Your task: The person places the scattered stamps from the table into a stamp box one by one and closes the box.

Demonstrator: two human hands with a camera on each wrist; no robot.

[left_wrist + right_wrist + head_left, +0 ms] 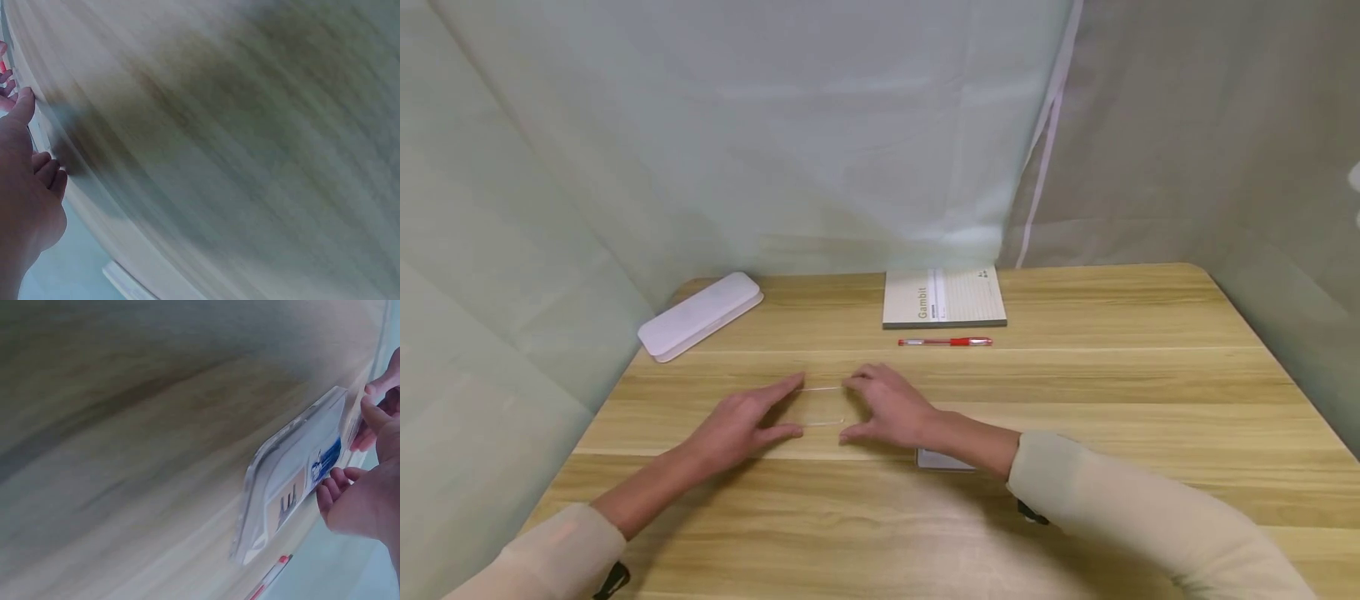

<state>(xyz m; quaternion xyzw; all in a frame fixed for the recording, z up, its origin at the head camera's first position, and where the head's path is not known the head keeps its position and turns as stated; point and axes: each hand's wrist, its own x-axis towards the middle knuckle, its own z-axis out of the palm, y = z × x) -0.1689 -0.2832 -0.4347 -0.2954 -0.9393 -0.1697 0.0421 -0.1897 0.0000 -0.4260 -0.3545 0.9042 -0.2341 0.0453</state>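
Observation:
Between my two hands, in the head view, is a clear rectangular piece (822, 407) of which little but the thin edges shows. My left hand (741, 425) grips its left end, thumb near and fingers far. The right hand (891, 408) holds the right end in the same way. Under the right forearm lies a flat, clear-edged case (946, 461), mostly hidden there. The right wrist view shows this case (294, 475) more fully, with a blue picture and a dark one on it. In the left wrist view the left hand (28, 181) is cut off at the side.
Towards the back of the wooden table (1150, 358) lies a notebook (945, 297) marked Gambit. A red pen (945, 342) lies just in front of it. At the back left is a pale, long box (702, 317). Cloth curtains (820, 150) enclose the table's back and sides.

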